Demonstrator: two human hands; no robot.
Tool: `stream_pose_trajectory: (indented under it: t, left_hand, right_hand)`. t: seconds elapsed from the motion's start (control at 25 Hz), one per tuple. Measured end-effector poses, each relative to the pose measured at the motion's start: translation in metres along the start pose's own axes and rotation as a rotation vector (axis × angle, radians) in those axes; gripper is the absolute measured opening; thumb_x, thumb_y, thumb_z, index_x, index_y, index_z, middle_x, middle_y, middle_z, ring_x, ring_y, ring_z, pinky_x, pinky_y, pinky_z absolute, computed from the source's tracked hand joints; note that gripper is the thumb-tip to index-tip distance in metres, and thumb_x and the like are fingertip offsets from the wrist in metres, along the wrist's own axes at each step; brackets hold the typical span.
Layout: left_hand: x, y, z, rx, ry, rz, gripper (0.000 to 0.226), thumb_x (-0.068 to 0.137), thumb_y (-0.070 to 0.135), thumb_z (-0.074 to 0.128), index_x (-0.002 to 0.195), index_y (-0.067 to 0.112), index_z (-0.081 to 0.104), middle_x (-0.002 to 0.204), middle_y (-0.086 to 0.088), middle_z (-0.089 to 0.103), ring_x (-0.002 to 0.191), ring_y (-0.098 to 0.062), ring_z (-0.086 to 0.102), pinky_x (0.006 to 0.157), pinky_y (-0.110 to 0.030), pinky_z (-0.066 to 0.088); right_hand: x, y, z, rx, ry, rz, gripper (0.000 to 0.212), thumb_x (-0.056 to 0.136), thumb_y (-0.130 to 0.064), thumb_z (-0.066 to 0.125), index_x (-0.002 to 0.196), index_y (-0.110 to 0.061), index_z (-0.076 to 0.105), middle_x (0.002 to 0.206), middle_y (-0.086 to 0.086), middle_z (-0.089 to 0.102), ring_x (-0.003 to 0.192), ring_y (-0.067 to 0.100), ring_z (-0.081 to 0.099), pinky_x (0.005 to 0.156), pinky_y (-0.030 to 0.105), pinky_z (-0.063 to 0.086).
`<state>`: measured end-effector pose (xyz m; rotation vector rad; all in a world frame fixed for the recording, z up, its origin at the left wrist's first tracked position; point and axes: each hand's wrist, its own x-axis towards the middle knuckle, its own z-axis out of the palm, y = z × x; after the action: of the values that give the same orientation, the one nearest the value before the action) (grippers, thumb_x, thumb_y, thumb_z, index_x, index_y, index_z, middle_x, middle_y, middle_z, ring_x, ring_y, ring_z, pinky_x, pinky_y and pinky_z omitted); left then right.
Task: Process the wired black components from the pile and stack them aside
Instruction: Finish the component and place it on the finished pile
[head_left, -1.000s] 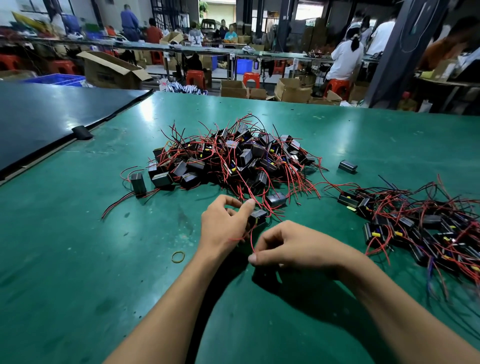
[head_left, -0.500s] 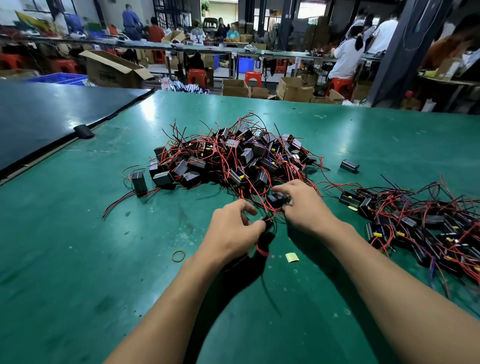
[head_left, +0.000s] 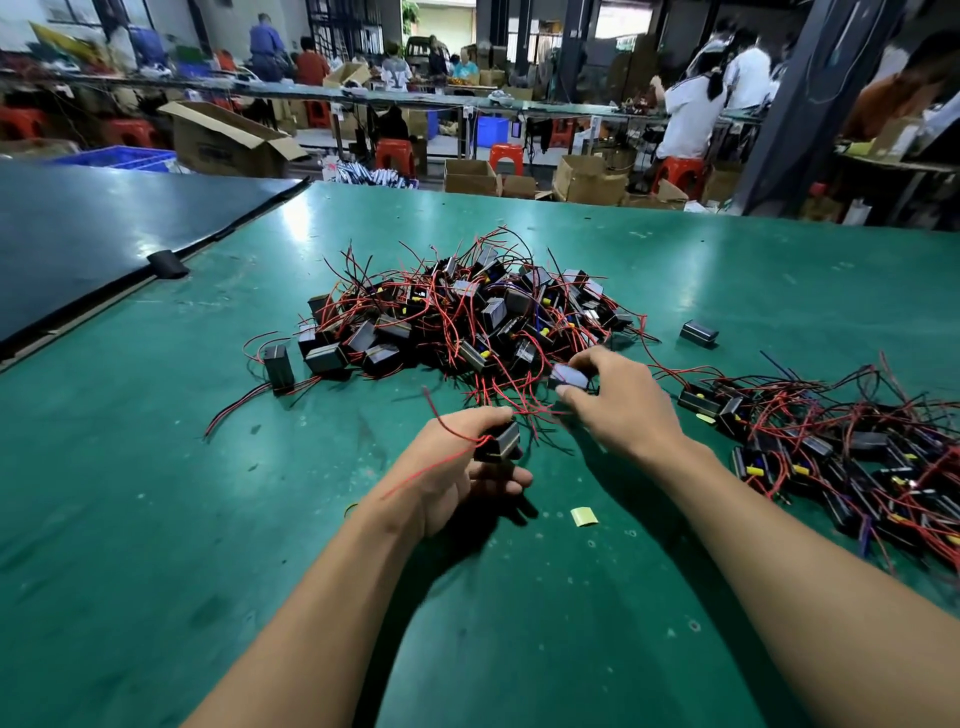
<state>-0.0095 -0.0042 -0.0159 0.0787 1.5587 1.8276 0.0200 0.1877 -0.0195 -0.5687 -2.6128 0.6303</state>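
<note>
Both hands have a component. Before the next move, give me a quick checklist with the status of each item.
1. Left hand grips the first component: ok.
2. Right hand pinches the second component at the near edge of the pile: ok.
3. Second component's wires free of the pile: cannot tell, red wires cross under it.
4. Side stack reachable on the right: ok.
5. Work spot free of litter: not ok, a yellow scrap lies between the forearms.
</note>
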Motion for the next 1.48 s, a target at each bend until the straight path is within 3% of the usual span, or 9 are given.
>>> stream_pose_trajectory:
  t: [0.2, 0.32, 0.4, 0.6, 0.72, 0.84, 1.16, 1.32, 1.48]
  left_hand:
    - [0.004, -0.004, 0.0, 0.043, 0.023, 0.132, 0.009, 0.093, 0.01, 0.063, 0.09, 0.002, 0.061, 0.067, -0.014, 0.061, 0.052, -0.025, 0.063, 0.049, -0.03, 0.056]
    - [0.006, -0.006, -0.003, 0.211, -0.001, 0.197, 0.012, 0.089, 0.015, 0.068, 0.084, 0.005, 0.066, 0.069, -0.012, 0.065, 0.061, -0.024, 0.06, 0.065, -0.034, 0.049]
    - [0.004, -0.006, -0.002, 0.28, -0.071, 0.204, 0.011, 0.088, 0.016, 0.069, 0.08, 0.008, 0.069, 0.069, -0.008, 0.066, 0.057, -0.018, 0.058, 0.057, -0.024, 0.047]
    - [-0.005, -0.011, 0.005, 0.235, -0.347, 0.112, 0.003, 0.085, 0.005, 0.07, 0.083, 0.007, 0.072, 0.077, -0.013, 0.068, 0.062, -0.02, 0.062, 0.057, -0.024, 0.052]
    - [-0.007, -0.012, 0.007, 0.189, -0.311, 0.131, 0.006, 0.084, 0.0, 0.07, 0.088, 0.005, 0.072, 0.08, -0.015, 0.067, 0.064, -0.018, 0.061, 0.058, -0.022, 0.052]
    - [-0.005, -0.008, 0.004, 0.232, -0.137, 0.248, 0.006, 0.085, 0.0, 0.069, 0.088, 0.005, 0.071, 0.074, -0.008, 0.068, 0.06, -0.012, 0.061, 0.056, -0.018, 0.05]
    - [0.002, -0.014, -0.002, 0.344, -0.02, 0.381, 0.017, 0.088, 0.004, 0.067, 0.095, 0.019, 0.069, 0.093, -0.016, 0.074, 0.079, -0.016, 0.067, 0.071, -0.024, 0.052]
    - [0.003, -0.017, 0.0, 0.36, -0.052, 0.397, 0.018, 0.087, 0.004, 0.067, 0.095, 0.02, 0.069, 0.085, -0.006, 0.076, 0.075, -0.015, 0.069, 0.068, -0.022, 0.054]
    - [0.001, -0.018, 0.003, 0.377, -0.072, 0.37, 0.016, 0.084, 0.004, 0.068, 0.093, 0.017, 0.068, 0.084, -0.01, 0.076, 0.073, -0.017, 0.069, 0.071, -0.025, 0.054]
  right_hand:
    - [0.011, -0.005, -0.01, 0.36, 0.101, 0.244, 0.033, 0.097, -0.041, 0.057, 0.093, -0.011, 0.069, 0.08, 0.002, 0.064, 0.066, 0.019, 0.057, 0.06, 0.029, 0.04]
    - [0.019, -0.017, -0.024, 1.096, -0.115, 0.674, 0.038, 0.102, -0.035, 0.049, 0.079, -0.006, 0.058, 0.068, 0.007, 0.051, 0.032, 0.008, 0.029, 0.036, 0.019, 0.024]
    - [0.021, -0.021, -0.033, 1.546, -0.187, 0.827, 0.038, 0.104, -0.034, 0.045, 0.075, -0.009, 0.047, 0.066, 0.003, 0.041, 0.029, 0.006, 0.028, 0.03, 0.014, 0.025]
    - [0.01, -0.032, -0.041, 1.842, -0.094, 0.623, 0.038, 0.106, -0.036, 0.041, 0.082, -0.01, 0.052, 0.069, 0.003, 0.049, 0.039, 0.008, 0.037, 0.039, 0.016, 0.035]
    - [0.002, -0.031, -0.046, 1.814, -0.121, 0.437, 0.036, 0.107, -0.033, 0.034, 0.09, -0.01, 0.056, 0.076, 0.005, 0.062, 0.046, 0.009, 0.041, 0.045, 0.019, 0.037]
    - [-0.01, -0.026, -0.044, 1.509, -0.241, 0.361, 0.033, 0.107, -0.033, 0.033, 0.101, -0.011, 0.056, 0.084, 0.007, 0.072, 0.048, 0.009, 0.044, 0.045, 0.019, 0.036]
    - [-0.048, -0.001, -0.033, 0.952, -0.279, 0.303, 0.013, 0.102, -0.019, 0.054, 0.111, -0.016, 0.062, 0.102, 0.014, 0.067, 0.052, 0.016, 0.062, 0.043, 0.021, 0.047]
    - [-0.064, 0.007, -0.032, 0.751, -0.224, 0.214, 0.012, 0.1, -0.023, 0.059, 0.106, -0.021, 0.069, 0.09, 0.0, 0.073, 0.07, 0.01, 0.067, 0.064, 0.029, 0.059]
    - [-0.071, 0.014, -0.029, 0.689, -0.206, 0.237, 0.012, 0.1, -0.025, 0.059, 0.1, -0.021, 0.07, 0.092, 0.005, 0.076, 0.079, 0.013, 0.067, 0.079, 0.031, 0.052]
